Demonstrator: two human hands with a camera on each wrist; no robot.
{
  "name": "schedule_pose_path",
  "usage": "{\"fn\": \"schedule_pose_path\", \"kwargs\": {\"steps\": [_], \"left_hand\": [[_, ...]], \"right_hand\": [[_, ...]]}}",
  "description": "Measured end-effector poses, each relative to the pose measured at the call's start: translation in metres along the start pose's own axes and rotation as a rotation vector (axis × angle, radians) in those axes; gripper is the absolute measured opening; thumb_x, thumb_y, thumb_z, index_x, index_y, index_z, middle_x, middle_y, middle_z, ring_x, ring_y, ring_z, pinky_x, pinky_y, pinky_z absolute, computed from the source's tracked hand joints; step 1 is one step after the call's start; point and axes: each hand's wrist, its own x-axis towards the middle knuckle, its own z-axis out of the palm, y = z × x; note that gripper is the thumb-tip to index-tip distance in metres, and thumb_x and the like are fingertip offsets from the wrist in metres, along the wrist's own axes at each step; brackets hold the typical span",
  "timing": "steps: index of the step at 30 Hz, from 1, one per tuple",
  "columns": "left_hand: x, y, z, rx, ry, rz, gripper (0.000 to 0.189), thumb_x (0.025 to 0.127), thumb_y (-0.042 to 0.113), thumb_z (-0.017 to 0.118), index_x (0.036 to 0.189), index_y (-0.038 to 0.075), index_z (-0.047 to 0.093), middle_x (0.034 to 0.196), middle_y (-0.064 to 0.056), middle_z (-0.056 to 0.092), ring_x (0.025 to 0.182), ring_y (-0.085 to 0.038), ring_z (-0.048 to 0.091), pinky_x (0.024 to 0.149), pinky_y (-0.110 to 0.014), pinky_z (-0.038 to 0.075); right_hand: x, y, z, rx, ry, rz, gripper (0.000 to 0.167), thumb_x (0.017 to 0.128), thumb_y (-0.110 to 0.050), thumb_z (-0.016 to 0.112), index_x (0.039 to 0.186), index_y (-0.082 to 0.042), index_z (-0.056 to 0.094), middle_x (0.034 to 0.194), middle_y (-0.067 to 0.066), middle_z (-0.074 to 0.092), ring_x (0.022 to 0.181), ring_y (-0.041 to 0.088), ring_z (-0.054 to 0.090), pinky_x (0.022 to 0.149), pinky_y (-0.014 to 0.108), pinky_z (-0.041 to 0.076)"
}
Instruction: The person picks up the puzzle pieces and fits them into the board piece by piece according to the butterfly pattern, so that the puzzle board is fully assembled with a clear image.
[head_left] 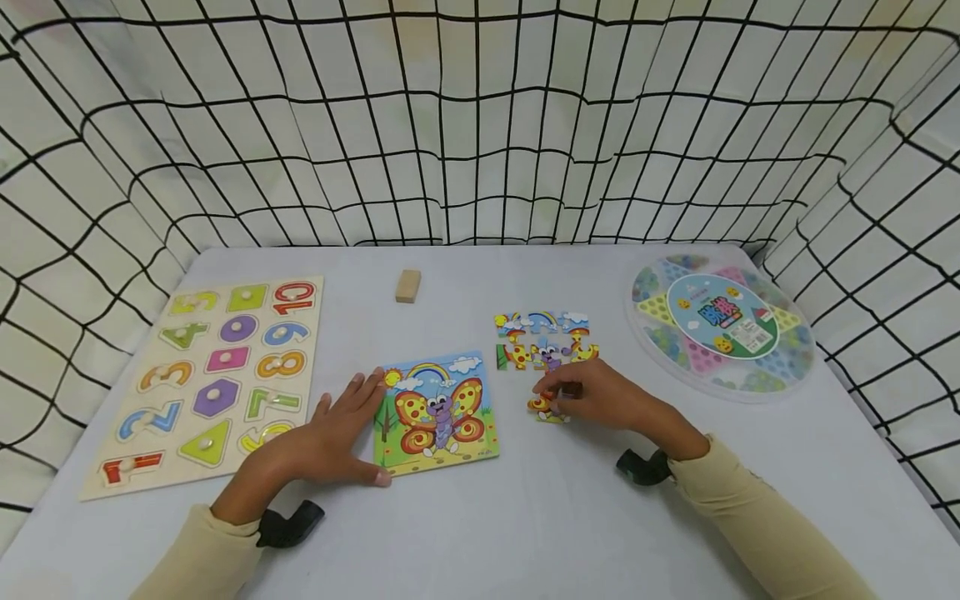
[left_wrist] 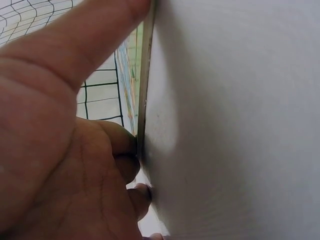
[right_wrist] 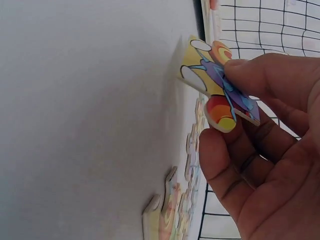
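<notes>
Against the butterfly board [head_left: 438, 414], left fingers [head_left: 362, 392] splay; right fingers [right_wrist: 215, 152] pinch 1 puzzle piece [right_wrist: 214, 77].

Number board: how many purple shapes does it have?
2: the purple circle, second from the top in the middle column, and the purple hexagon, fourth. None looks hidden.

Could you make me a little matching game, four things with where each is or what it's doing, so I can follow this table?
Things:
1. left hand
2. right hand
3. wooden block
4. round plastic case

Places and states:
A. lying at the right side of the table
B. touching the left side of the butterfly board
C. lying by itself, farther from the person than the butterfly board
D. pinching a puzzle piece

Right pairs: 1-B, 2-D, 3-C, 4-A
</notes>
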Motion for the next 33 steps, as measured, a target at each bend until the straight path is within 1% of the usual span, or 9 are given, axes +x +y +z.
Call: {"fn": "schedule_pose_path", "kwargs": {"steps": [4,10,15,17,21,23,26,31,33], "left_hand": [[0.001,0.001,0.0,0.006,-0.006,0.005,0.122,0.071,0.057,0.079,0.153,-0.003,0.014,0.162,-0.015,-0.002,0.146,-0.039,-0.006,0.107,-0.07,-0.002],[0.0,0.001,-0.002,0.014,0.011,-0.004,0.123,0.069,0.056,0.081,0.153,-0.004,0.014,0.162,-0.016,-0.001,0.146,-0.04,-0.005,0.106,-0.07,-0.002],[0.001,0.002,-0.003,0.005,0.013,0.003,0.122,0.07,0.056,0.08,0.153,-0.004,0.014,0.162,-0.016,-0.001,0.146,-0.04,-0.005,0.106,-0.07,-0.002],[0.0,0.002,-0.004,0.005,0.011,0.005,0.122,0.071,0.056,0.08,0.153,-0.004,0.014,0.162,-0.016,-0.001,0.146,-0.04,-0.005,0.106,-0.07,-0.002],[-0.002,0.001,-0.005,0.005,-0.005,0.0,0.122,0.071,0.056,0.08,0.153,-0.004,0.013,0.162,-0.016,-0.002,0.146,-0.04,-0.006,0.106,-0.07,-0.002],[-0.002,0.0,-0.005,-0.001,-0.014,0.0,0.122,0.071,0.055,0.08,0.153,-0.004,0.013,0.162,-0.016,-0.002,0.146,-0.04,-0.007,0.106,-0.07,-0.003],[-0.001,-0.001,-0.004,-0.007,-0.019,0.002,0.122,0.071,0.057,0.079,0.154,-0.004,0.012,0.162,-0.015,-0.003,0.146,-0.038,-0.008,0.106,-0.07,-0.004],[0.001,-0.001,-0.002,-0.008,-0.011,0.001,0.122,0.072,0.058,0.078,0.154,-0.003,0.011,0.162,-0.015,-0.004,0.146,-0.038,-0.009,0.106,-0.071,-0.004],[0.001,0.0,-0.002,-0.013,-0.008,0.004,0.122,0.072,0.057,0.078,0.154,-0.004,0.011,0.162,-0.015,-0.004,0.146,-0.038,-0.009,0.106,-0.071,-0.004]], "right_hand": [[0.002,-0.004,0.002,-0.005,0.014,-0.008,0.024,0.089,-0.003,0.069,0.112,-0.008,0.07,0.092,-0.005,0.065,0.076,0.012,0.056,0.067,0.025,0.05],[0.014,-0.015,-0.003,-0.032,0.016,-0.087,0.015,0.09,-0.004,0.068,0.103,-0.011,0.066,0.088,-0.007,0.064,0.078,0.01,0.058,0.068,0.027,0.052],[0.022,-0.022,-0.003,-0.016,0.02,-0.091,0.015,0.089,-0.004,0.069,0.103,-0.01,0.067,0.086,-0.008,0.066,0.08,0.01,0.06,0.069,0.027,0.053],[0.025,-0.024,0.001,-0.002,0.022,-0.097,0.015,0.09,-0.004,0.068,0.104,-0.008,0.068,0.087,-0.006,0.067,0.08,0.01,0.059,0.069,0.027,0.052],[0.029,-0.027,0.012,0.015,0.016,-0.116,0.022,0.091,-0.002,0.067,0.112,-0.004,0.069,0.093,-0.004,0.067,0.079,0.009,0.059,0.069,0.029,0.053],[0.031,-0.028,0.017,0.016,0.013,-0.12,0.024,0.091,-0.002,0.066,0.115,-0.003,0.069,0.095,-0.005,0.067,0.078,0.009,0.059,0.069,0.029,0.053],[0.034,-0.031,0.02,0.022,0.006,-0.115,0.024,0.091,-0.001,0.066,0.115,-0.004,0.069,0.096,-0.006,0.066,0.077,0.008,0.06,0.068,0.028,0.053],[0.04,-0.036,0.024,0.024,-0.034,-0.087,0.023,0.092,-0.002,0.065,0.115,-0.004,0.07,0.099,-0.004,0.067,0.079,0.009,0.059,0.068,0.027,0.052],[0.043,-0.038,0.026,0.004,-0.046,-0.075,0.023,0.093,-0.003,0.065,0.115,-0.006,0.071,0.102,-0.004,0.068,0.08,0.009,0.058,0.069,0.026,0.051]]}}
